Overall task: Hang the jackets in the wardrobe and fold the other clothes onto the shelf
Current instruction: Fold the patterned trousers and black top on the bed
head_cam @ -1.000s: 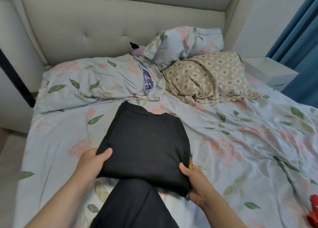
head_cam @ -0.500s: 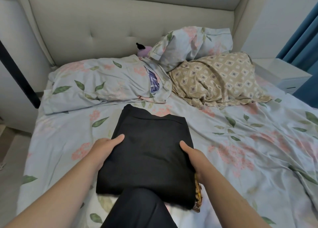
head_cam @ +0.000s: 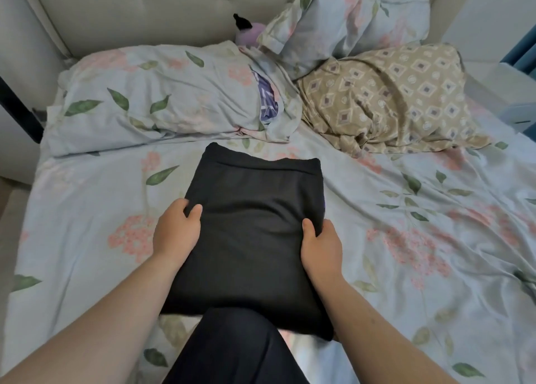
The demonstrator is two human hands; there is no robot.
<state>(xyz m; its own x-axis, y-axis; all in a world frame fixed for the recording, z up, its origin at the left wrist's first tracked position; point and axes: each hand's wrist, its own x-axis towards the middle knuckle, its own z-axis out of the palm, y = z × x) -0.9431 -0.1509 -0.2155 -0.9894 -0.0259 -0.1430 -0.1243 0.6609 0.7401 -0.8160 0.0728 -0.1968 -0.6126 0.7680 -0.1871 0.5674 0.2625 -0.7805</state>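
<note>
A folded black garment (head_cam: pixel 252 227) is laid flat near the middle of the bed (head_cam: pixel 87 209), just short of the floral pillow (head_cam: pixel 162 99) at the head edge. Its left side is gripped by the left hand (head_cam: pixel 177 233) and its right side by the right hand (head_cam: pixel 320 247), fingers curled round the cloth.

Flat bedsheet (head_cam: pixel 87 224) lies open at the left and right of the frame, beside the folded black garment (head_cam: pixel 255 224). Along the top, a floral pillow (head_cam: pixel 162 102) and tan patterned cloth (head_cam: pixel 385 99) bar the way. A dark-clad leg (head_cam: pixel 237 351) fills the bottom centre, overlapping the garment's near edge.
</note>
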